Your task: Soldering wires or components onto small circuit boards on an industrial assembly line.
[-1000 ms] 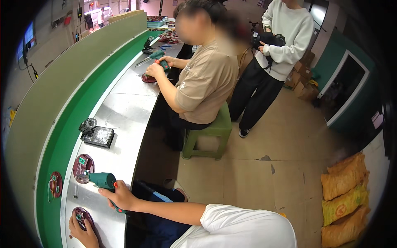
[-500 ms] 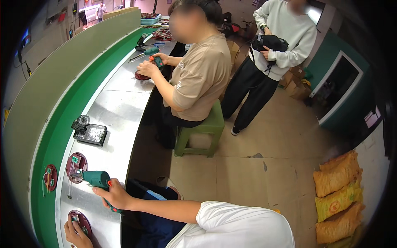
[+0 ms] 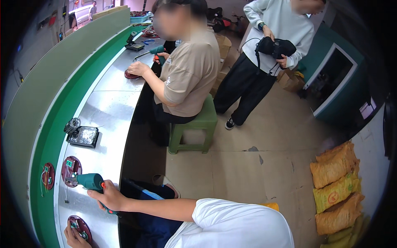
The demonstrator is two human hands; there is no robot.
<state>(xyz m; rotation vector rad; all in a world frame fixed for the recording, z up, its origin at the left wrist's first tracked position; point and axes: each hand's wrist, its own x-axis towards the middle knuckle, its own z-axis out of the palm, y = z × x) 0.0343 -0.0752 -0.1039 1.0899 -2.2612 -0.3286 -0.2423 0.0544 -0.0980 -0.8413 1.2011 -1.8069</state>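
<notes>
My right hand [image 3: 111, 196] is closed round the handle of a teal soldering gun [image 3: 90, 181] with an orange trigger. Its front end points left, over the edge of a dark red round housing [image 3: 77, 162] with a small green circuit board and loose wires. Nearer to me, my left hand [image 3: 73, 238] grips a second dark red round housing [image 3: 85, 226], fingertips at the green board inside it; the thumb is hardly visible. A third red housing [image 3: 48, 177], with wires hanging from it, lies on the green strip at the left.
Farther along the metal bench [image 3: 108, 108] stands a black soldering stand [image 3: 84, 135] with a tray. Beyond it a seated co-worker [image 3: 188, 76] works with a similar gun. A standing person [image 3: 275, 45] holds a black device. Orange and yellow sacks [image 3: 334, 196] lie at right.
The whole view has shifted a little, so the bench sits farther left. Both my hands keep their grips. The standing person's hands have moved slightly on the black device.
</notes>
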